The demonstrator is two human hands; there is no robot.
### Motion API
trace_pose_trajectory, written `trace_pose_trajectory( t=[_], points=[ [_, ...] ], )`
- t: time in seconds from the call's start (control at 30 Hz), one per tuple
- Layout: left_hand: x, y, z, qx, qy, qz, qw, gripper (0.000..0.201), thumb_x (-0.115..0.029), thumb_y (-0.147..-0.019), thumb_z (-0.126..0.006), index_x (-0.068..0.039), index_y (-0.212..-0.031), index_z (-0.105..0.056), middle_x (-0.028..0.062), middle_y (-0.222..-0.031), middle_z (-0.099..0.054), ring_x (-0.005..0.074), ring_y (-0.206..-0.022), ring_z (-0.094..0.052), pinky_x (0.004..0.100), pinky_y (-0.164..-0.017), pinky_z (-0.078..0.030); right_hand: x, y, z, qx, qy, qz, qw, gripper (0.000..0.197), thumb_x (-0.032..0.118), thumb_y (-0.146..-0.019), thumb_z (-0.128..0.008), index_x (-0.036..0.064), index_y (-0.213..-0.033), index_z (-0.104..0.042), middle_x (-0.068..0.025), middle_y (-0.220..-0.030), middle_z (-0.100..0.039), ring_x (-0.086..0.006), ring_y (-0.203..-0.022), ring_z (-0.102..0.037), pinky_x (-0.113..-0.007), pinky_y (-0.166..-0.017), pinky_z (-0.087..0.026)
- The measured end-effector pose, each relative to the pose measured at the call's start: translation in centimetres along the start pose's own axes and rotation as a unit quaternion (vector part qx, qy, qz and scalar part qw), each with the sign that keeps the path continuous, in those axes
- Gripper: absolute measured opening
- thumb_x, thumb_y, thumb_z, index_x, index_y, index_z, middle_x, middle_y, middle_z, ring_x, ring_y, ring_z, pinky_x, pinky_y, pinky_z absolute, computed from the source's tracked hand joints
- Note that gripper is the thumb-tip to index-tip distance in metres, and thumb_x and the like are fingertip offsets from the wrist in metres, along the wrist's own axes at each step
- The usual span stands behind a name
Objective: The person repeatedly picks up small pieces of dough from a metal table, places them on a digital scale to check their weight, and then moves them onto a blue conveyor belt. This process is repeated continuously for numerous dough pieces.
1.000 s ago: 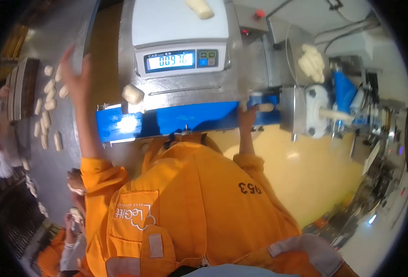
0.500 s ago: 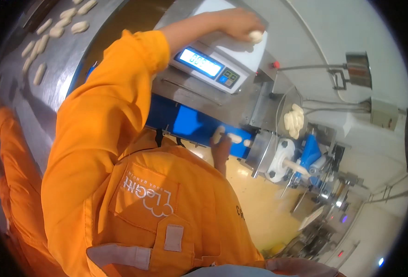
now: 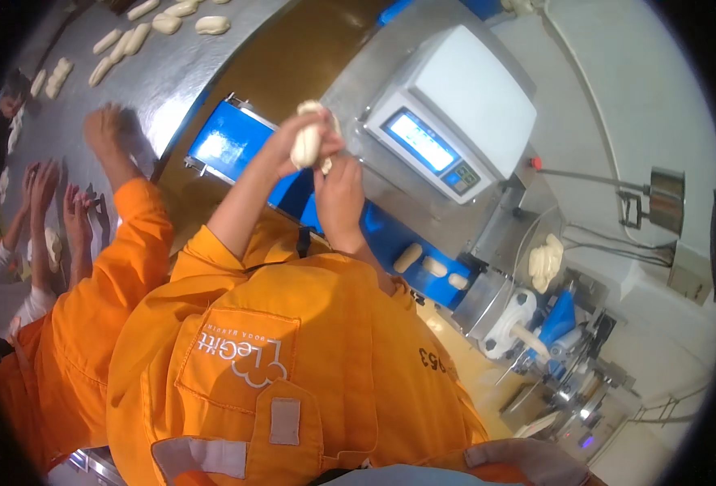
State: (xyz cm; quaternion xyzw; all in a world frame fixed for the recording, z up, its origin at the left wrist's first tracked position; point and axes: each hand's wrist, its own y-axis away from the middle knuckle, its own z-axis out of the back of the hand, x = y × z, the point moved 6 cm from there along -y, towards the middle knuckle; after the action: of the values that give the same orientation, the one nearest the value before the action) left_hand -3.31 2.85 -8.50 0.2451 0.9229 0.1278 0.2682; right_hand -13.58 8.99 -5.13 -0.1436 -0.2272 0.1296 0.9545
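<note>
My left hand [image 3: 300, 144] is closed around a pale, oval piece of dough [image 3: 306, 146], held above the blue conveyor belt. More dough [image 3: 311, 107] shows behind its fingers. My right hand [image 3: 342, 198] touches the left from below, its fingers closed at a bit of dough between the two hands; how much it grips is partly hidden. Several short dough pieces [image 3: 408, 257] lie on the conveyor belt [image 3: 378, 231] to the right. Beyond the hands stands a white digital scale [image 3: 471, 105] with a lit display.
At the far left, a metal table [image 3: 58, 121] carries several dough rolls [image 3: 137, 39]. Co-workers' hands [image 3: 103, 134] reach over it. On the right, a dough machine [image 3: 512, 324] with a lump of dough [image 3: 545, 263] above it adjoins the belt. A metal pot [image 3: 667, 201] hangs by the wall.
My left hand has come back from the scale with dough, and my right hand has risen from the belt to meet it. The view has shifted, bringing co-workers' hands into sight.
</note>
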Motion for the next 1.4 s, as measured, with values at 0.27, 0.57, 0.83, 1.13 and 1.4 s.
trace_pose_trajectory(
  t=[0.27,0.57,0.83,1.13,1.4],
  points=[
    [1.5,-0.5,-0.7,0.06,-0.097,-0.075,0.991,0.017,-0.01,-0.09,-0.059,0.002,-0.102,-0.054,0.0188,-0.098,-0.065,0.0321,-0.111,-0.061,0.0367,-0.094,-0.051,-1.3,-0.3,0.2,0.24,-0.234,0.058,0.941,0.017,0.009,-0.08,-0.066,0.0033,-0.096,-0.061,-0.0126,-0.086,-0.059,-0.0281,-0.078,-0.058,-0.036,-0.07,-0.047],
    [1.0,0.1,-3.0,0.072,-0.095,0.008,0.993,0.03,-0.029,-0.093,-0.057,-0.001,-0.104,-0.055,0.011,-0.086,-0.063,0.0218,-0.083,-0.065,0.0329,-0.073,-0.056,-1.6,-3.2,11.1,0.155,-0.408,-0.098,0.894,0.017,0.014,-0.085,-0.064,0.0044,-0.1,-0.063,-0.0107,-0.091,-0.06,-0.02,-0.08,-0.061,-0.032,-0.07,-0.049],
    [1.1,1.4,-6.3,-0.094,-0.297,-0.091,0.946,0.026,-0.029,-0.092,-0.061,-0.004,-0.097,-0.054,0.006,-0.074,-0.058,0.0134,-0.06,-0.058,0.0267,-0.052,-0.049,2.7,-2.1,12.1,0.016,-0.006,0.089,0.996,0.029,0.016,-0.081,-0.067,0.005,-0.106,-0.06,-0.0146,-0.101,-0.056,-0.0341,-0.09,-0.055,-0.041,-0.08,-0.045],
    [-16.9,5.4,5.5,-0.44,-0.784,-0.272,0.342,0.053,-0.047,-0.074,-0.075,-0.008,-0.107,-0.059,0.0194,-0.088,-0.068,0.0356,-0.083,-0.066,0.0428,-0.069,-0.051,-13.3,15.9,6.5,0.063,-0.153,-0.305,0.938,0.023,0.013,-0.08,-0.069,0.001,-0.094,-0.056,-0.0166,-0.093,-0.055,-0.0369,-0.086,-0.054,-0.042,-0.072,-0.047],
    [-26.1,4.0,22.3,-0.558,-0.776,-0.114,0.272,0.087,-0.068,-0.079,-0.053,-0.024,-0.148,-0.024,0.0196,-0.153,-0.018,0.0436,-0.141,-0.012,0.0756,-0.1,-0.012,-19.3,20.5,-1.9,0.04,-0.04,-0.38,0.923,0.062,0.023,-0.072,-0.073,0.0021,-0.121,-0.041,-0.0242,-0.108,-0.052,-0.0413,-0.1,-0.055,-0.046,-0.08,-0.05]
  ],
)
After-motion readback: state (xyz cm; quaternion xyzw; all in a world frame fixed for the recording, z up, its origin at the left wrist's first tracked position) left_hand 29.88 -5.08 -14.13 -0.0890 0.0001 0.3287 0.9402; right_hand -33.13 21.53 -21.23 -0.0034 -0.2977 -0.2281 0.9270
